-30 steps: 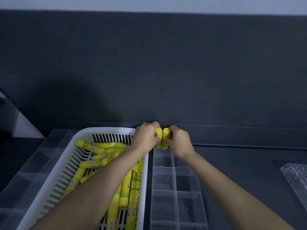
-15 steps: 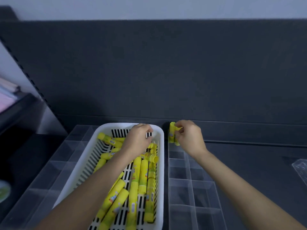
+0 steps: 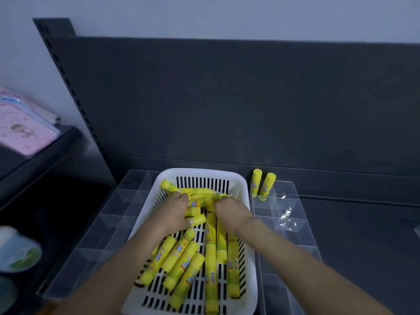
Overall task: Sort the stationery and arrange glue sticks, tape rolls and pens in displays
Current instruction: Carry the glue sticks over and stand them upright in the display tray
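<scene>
Left hand [image 3: 173, 212] and right hand [image 3: 230, 211] are each closing a grip on glue sticks [image 3: 197, 203] in the basket [image 3: 200, 172]; grabbing bunches is risking drops, or toppling the standing pair [image 3: 256, 183] in the tray [image 3: 293, 201]

Left hand [image 3: 175, 214], right hand [image 3: 229, 212]: grips unclear (fingers buried).

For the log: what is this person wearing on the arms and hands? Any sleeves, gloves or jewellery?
The left forearm and right forearm are bare to the frame's edge; no sleeve shows. The left hand and right hand are ungloved, with no ring, watch or bracelet visible from this side.
</scene>
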Action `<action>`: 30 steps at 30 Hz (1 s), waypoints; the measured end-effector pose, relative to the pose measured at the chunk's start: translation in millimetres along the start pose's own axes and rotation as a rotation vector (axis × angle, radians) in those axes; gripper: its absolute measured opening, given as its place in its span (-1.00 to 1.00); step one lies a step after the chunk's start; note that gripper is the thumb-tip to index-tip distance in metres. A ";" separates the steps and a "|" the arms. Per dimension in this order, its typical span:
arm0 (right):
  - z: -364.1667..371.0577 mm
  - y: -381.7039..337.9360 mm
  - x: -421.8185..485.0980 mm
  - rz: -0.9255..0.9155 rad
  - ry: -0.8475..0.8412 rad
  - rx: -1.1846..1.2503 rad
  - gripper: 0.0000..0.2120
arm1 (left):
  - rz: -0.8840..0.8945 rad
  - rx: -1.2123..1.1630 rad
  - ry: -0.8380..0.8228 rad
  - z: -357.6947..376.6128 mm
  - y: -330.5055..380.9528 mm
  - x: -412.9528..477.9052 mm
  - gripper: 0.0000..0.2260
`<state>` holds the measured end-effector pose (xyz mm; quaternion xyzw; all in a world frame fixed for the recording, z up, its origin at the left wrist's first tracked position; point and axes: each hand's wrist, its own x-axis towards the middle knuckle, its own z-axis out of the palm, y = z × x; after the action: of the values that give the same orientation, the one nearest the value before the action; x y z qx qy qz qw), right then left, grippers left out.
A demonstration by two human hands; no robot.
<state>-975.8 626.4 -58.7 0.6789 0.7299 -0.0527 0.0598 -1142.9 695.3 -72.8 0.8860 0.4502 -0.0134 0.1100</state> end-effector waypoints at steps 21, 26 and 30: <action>-39.9 72.7 -49.3 0.335 0.160 1.399 -0.84 | 0.050 -0.552 0.165 -21.9 31.3 8.6 -0.87; -34.4 114.8 -56.2 0.491 0.381 1.646 -0.94 | -0.131 -0.960 0.243 -33.7 76.6 8.2 -0.88; -32.8 143.4 -59.0 0.642 0.604 1.189 -0.91 | -0.257 -1.352 0.161 -33.3 107.5 5.4 -0.93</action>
<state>-829.0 583.8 -16.4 0.7618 0.3282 -0.2299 -0.5090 -1056.1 645.2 -21.3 0.5609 0.4680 0.3228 0.6018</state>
